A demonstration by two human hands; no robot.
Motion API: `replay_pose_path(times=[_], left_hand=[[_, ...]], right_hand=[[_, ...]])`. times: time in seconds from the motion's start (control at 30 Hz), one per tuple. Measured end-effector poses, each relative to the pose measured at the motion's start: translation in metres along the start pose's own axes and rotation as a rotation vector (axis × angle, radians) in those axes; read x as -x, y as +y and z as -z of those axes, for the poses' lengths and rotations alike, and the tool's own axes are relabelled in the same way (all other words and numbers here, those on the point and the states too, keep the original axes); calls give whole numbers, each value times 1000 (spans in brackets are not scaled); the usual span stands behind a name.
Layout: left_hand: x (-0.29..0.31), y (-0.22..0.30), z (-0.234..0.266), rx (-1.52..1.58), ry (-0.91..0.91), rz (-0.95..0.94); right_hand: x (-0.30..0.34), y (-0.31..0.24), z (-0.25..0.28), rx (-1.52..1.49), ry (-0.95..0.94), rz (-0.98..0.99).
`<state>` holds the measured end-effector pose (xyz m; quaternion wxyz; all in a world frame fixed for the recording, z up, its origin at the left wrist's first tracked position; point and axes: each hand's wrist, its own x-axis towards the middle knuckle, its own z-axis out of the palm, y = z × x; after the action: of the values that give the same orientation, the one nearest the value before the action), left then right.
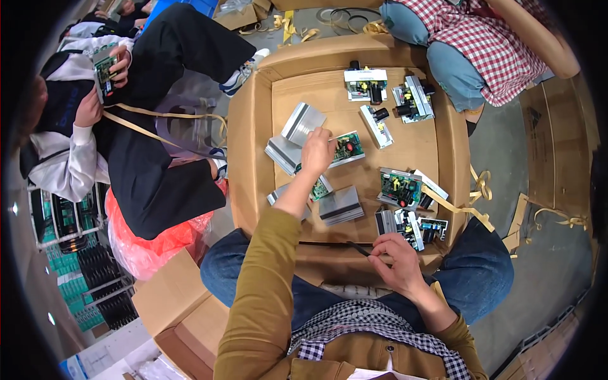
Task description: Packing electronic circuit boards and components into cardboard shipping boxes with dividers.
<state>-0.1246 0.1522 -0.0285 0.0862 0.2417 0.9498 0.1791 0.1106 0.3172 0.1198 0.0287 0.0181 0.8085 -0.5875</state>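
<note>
Left hand (318,152) half-curling at circuit board (348,148), hold unclear; right hand (398,261) pinching black stick (359,249); work looking unfinished, completed share unclear.

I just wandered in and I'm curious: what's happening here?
The person's left hand is at a green circuit board inside a cardboard box, with other circuit boards around it. The right hand holds a thin dark tool by the box's near edge. To the left, a co-worker's hands hold another board.
</note>
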Motion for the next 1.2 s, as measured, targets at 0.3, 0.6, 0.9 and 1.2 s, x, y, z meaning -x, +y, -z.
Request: replay_pose_path(times=[0.3, 0.6, 0.9, 1.2], left_hand=[[10, -19, -28, -105, 25, -201], [42, 11, 118, 796, -581, 255], [190, 8, 119, 758, -545, 107], [203, -4, 9, 675, -752, 104]], right_hand=[[1, -6, -1, 0, -37, -17], [9, -23, 12, -13, 11, -52], [24, -32, 17, -47, -6, -234], [12, 10, -31, 12, -106, -254]])
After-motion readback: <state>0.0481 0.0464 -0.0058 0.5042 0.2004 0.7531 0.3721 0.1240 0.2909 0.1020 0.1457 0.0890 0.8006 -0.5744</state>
